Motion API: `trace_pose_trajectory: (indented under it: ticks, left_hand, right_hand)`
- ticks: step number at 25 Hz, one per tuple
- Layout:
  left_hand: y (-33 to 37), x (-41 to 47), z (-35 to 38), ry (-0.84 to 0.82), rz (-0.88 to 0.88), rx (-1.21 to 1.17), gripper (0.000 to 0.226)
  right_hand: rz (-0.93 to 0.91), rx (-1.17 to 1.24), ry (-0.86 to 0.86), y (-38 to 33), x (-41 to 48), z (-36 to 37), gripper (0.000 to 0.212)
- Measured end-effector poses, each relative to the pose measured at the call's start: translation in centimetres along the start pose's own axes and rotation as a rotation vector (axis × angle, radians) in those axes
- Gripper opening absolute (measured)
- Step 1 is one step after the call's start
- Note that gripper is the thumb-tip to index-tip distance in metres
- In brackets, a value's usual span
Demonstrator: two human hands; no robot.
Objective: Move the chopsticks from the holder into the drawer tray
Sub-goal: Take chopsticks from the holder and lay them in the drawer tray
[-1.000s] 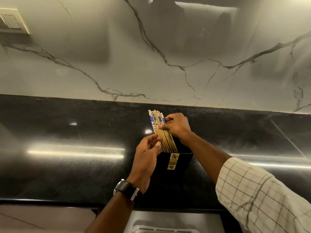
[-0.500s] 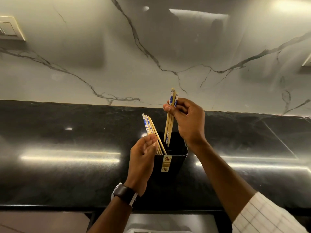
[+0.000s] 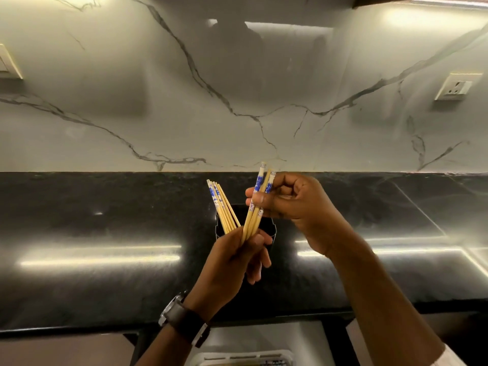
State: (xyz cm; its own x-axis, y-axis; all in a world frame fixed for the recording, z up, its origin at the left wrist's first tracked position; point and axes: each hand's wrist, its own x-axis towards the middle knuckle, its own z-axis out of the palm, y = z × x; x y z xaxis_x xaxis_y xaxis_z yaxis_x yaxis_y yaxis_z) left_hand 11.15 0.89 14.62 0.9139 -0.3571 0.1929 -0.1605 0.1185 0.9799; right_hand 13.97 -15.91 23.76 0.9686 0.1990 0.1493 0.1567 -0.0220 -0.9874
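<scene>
Chopsticks (image 3: pixel 220 204) leaning in black holder (image 3: pixel 271 227), right hand (image 3: pixel 298 207) pinching lifted bundle (image 3: pixel 254 220), left hand (image 3: pixel 232 262) gripping its tips

We lose the lower ends of the chopsticks (image 3: pixel 253 224) pinched by the right hand (image 3: pixel 295 207) inside the curled left hand (image 3: pixel 232 260), which also hides most of the black holder (image 3: pixel 267 227). Whether the second bundle (image 3: pixel 221 208) stands in the holder or sits in that hand, we cannot tell. The bottom edge cuts off the drawer tray (image 3: pixel 243 358); the left edge cuts the wall switch (image 3: pixel 8 65).
</scene>
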Motion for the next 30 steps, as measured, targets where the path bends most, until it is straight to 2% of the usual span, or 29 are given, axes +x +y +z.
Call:
trace_pose_trajectory:
  ticks: [2,4,7,11,14,17,20,23,26,28,30]
  left_hand:
    - [-0.4,-0.9,0.1,-0.058,-0.070,-0.023,0.028]
    - [-0.6,-1.6,0.1,-0.100,-0.105,-0.034,0.029]
    - [-0.7,-2.3,-0.4,-0.104,-0.125,0.004,0.033]
    - [-1.2,-2.8,-1.7,0.052,-0.142,0.033,0.029]
    - [-1.3,-2.9,-1.9,0.222,-0.220,-0.169,0.034]
    - [-0.3,-1.9,-0.9,0.327,-0.242,-0.496,0.034]
    - [0.7,-0.5,0.5,0.428,-0.247,-0.697,0.034]
    - [0.6,-0.6,0.6,0.450,-0.252,-0.676,0.032]
    - [-0.2,-1.7,0.1,0.416,-0.293,-0.587,0.026]
    - [-0.7,-2.3,-0.2,0.345,-0.322,-0.530,0.024]
    - [-0.9,-2.8,-0.3,0.268,-0.330,-0.426,0.024]
  right_hand:
    - [0.078,-0.016,-0.051,0.0,-0.2,-0.9,0.022]
    - [0.069,0.014,0.018,0.0,-0.4,-1.1,0.023]
    - [-0.029,0.091,0.241,-0.4,-0.8,-1.5,0.027]
    - [-0.197,0.478,0.538,-1.2,-1.9,-2.6,0.012]
    - [-0.227,0.647,0.716,-0.6,-3.5,-2.1,0.010]
    - [-0.148,0.693,0.795,2.5,-5.5,2.1,0.014]
    - [0.119,0.460,0.859,7.1,-8.2,8.2,0.013]
    - [0.244,0.170,0.787,10.1,-10.6,12.1,0.012]
    - [0.211,-0.165,0.743,10.4,-11.5,12.1,0.016]
    - [0.089,-0.353,0.734,9.9,-11.3,10.9,0.031]
    - [0.047,-0.278,0.685,9.2,-10.6,9.9,0.052]
